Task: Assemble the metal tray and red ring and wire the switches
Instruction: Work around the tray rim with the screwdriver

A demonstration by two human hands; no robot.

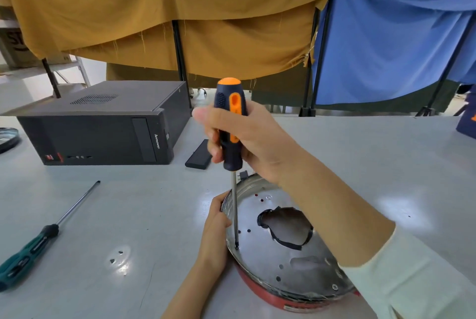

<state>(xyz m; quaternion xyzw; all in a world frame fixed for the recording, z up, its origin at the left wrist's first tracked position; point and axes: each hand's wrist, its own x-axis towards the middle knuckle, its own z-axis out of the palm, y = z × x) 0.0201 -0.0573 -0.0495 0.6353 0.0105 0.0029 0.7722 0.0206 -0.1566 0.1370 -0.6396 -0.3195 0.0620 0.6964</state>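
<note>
Screwdriver [231, 122] with the orange and dark handle is standing upright in the right hand [247, 138], whose fingers [213, 146] are wrapping around the handle and clamping on it. Its thin shaft is going straight down below these fingers, and the tip is sitting on a screw [236, 246] at the near left side of the tray [273, 249].

The tray is lying inside the red ring [260, 290], which is showing under its near edge. The left hand [215, 226] is holding the left rim of the tray, with the thumb curling over the rim just beside the shaft; the other fingers are hidden behind the rim, so I cannot tell how they are lying. A ragged hole [284, 226] with a dark edge is opening in the tray to the right of the screwdriver tip.

Far to the left of the left hand, a green screwdriver [38, 241] is lying on the table [144, 215]. Beyond the right hand's fingers, a black computer [103, 122] and a small black box [199, 155] are resting on the table.
</note>
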